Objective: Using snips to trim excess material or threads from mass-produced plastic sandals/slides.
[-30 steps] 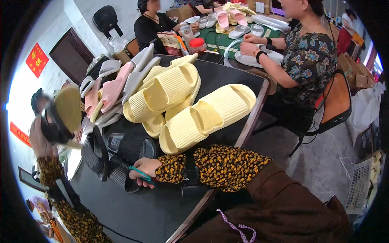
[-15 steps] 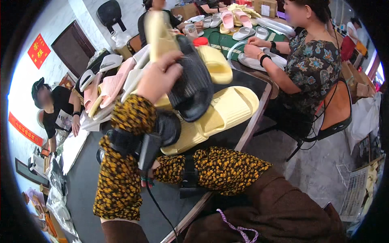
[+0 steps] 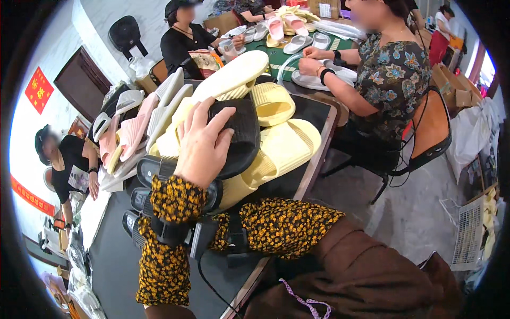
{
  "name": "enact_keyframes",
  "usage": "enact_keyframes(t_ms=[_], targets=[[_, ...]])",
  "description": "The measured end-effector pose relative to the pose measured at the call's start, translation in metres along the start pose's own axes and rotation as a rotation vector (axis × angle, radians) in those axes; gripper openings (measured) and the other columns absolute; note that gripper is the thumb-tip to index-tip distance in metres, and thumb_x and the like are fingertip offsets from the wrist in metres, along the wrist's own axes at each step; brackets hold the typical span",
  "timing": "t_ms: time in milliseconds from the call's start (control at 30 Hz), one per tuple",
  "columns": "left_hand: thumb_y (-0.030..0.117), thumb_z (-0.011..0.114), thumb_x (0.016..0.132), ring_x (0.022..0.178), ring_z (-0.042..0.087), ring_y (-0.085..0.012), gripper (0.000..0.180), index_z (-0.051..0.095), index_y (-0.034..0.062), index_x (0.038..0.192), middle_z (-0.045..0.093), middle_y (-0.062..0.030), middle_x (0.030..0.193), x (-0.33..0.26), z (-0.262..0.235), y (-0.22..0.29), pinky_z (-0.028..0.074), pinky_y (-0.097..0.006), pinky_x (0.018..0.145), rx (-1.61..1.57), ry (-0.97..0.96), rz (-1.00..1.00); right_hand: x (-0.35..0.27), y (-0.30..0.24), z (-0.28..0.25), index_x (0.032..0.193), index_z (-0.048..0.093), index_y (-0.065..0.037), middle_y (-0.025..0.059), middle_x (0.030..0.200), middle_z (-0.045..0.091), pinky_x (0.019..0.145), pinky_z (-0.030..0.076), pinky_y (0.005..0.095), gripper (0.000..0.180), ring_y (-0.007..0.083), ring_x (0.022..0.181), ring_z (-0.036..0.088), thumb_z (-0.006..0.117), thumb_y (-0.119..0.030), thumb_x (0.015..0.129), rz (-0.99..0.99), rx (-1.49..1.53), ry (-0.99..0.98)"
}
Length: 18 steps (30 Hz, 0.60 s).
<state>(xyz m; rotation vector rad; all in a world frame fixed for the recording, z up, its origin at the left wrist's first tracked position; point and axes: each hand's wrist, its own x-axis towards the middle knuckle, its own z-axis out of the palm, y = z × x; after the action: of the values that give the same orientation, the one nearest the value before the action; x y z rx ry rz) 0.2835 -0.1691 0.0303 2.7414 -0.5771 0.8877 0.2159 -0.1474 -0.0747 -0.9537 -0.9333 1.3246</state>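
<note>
My left hand (image 3: 202, 146), in a black sleeve cover with yellow flowers, has its fingers spread over a black slipper (image 3: 241, 141). Its fingertips touch the slipper's upper part. A pale yellow slipper (image 3: 236, 74) lies on the pile just beyond the fingers. Two more yellow slippers, one upright-facing (image 3: 273, 103) and one large (image 3: 289, 151), lie to the right. Below the hand, several black slippers (image 3: 149, 169) rest near the wrist. My right forearm (image 3: 289, 226) crosses from the right; its hand is hidden behind the left sleeve and a black wrist-worn device (image 3: 202, 239).
Pink slippers (image 3: 137, 127) and grey slippers (image 3: 167, 109) are stacked at the left of the dark table (image 3: 122, 268). A co-worker (image 3: 390, 87) handles a grey slipper at the right; others sit at the back and left. An orange-backed chair (image 3: 430, 125) stands right. A cable (image 3: 210, 284) hangs over the table.
The yellow slipper that was blurred and raised by my left hand now lies on the pile. My left hand has come down and opened over the black slipper. More black slippers show by the wrist.
</note>
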Motion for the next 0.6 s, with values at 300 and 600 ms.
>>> enact_keyframes(t_ms=[300,600], targets=[[0.021,0.064,0.081,0.109,0.047,-0.0372,0.035,0.058,0.0018,0.109,0.048,-0.0215,0.118,-0.033,-0.081,0.116,0.037,-0.044,0.093,-0.966,-0.44,0.354,0.001,0.004,0.01,0.079,0.056,0.002,0.0115,0.067,0.061,0.044,0.053,0.0393,0.025,0.0201,0.055,0.061,0.061,-0.023,0.08,-0.105,-0.125,0.128],[0.023,0.062,0.078,0.097,0.05,-0.0351,0.029,0.056,0.0006,0.095,0.05,-0.0196,0.101,-0.109,-0.074,0.208,0.04,-0.041,0.082,-1.392,-0.157,0.02,0.008,0.006,0.018,0.093,0.052,0.002,0.0102,0.069,0.057,0.035,0.048,0.0308,0.031,0.0163,0.049,0.057,0.061,-0.024,0.08,0.104,-0.029,0.053]])
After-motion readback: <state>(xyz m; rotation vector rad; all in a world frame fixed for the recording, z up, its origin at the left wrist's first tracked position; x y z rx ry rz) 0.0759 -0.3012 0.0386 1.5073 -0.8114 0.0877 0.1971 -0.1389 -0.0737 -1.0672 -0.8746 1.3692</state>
